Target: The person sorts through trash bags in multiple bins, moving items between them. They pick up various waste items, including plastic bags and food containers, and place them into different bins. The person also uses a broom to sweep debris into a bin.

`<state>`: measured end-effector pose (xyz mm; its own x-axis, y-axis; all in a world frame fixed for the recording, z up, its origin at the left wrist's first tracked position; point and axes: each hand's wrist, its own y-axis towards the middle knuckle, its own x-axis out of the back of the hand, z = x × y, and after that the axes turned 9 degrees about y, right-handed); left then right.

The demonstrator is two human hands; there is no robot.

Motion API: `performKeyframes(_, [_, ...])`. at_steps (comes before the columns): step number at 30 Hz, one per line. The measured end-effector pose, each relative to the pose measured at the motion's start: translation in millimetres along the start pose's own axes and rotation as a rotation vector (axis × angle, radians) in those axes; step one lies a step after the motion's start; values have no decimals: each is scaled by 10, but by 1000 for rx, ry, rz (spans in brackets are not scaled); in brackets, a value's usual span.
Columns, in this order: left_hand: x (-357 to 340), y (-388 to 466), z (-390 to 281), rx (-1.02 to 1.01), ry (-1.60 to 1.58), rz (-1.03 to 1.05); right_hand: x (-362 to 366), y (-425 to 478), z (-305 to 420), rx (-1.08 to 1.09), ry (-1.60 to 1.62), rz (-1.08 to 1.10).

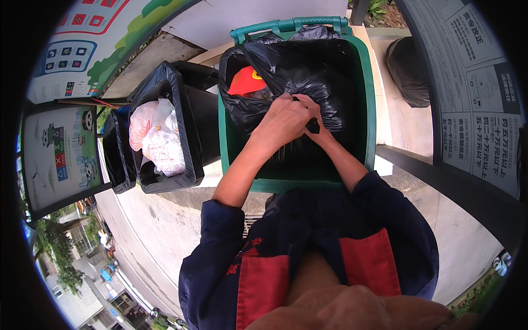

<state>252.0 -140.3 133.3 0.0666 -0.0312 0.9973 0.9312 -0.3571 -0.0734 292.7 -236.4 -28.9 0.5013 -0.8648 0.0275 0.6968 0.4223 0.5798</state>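
Both hands meet over a green wheeled bin (372, 103) with its lid swung back. My left hand (284, 117) and my right hand (310, 110) grip the gathered, twisted neck of a black plastic bag (317, 82), close together so that the fingers partly hide one another. The plastic bunches in creases around the fingers. Left of the hands, a red item with a yellow mark (247, 81) shows in the opening of black plastic, beside some clear plastic. The lower inside of the bin is dark.
To the left stand a black bin (189, 165) holding white and pink plastic bags (163, 150), and a narrower black-lined bin (119, 156). A full black bag (406, 70) lies behind at the right. Framed boards (474, 82) flank both sides; a dark beam (445, 192) crosses at right.
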Motion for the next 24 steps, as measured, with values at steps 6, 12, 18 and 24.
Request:
performKeyframes(6, [-136,-140,784,649,-213,-271,-27,-112,-123,-16,-243,-63])
performKeyframes(12, [-1228,-294,974,532,-575,204,-33,250,249,-138,-185,323])
performKeyframes(18, [-1628,-280,1192,409,-850,168,-39,509,94,-45,-386,627])
performKeyframes(24, [-1277,-501,1558,355,-880,-74,-208,391,-161,-64,-585,562])
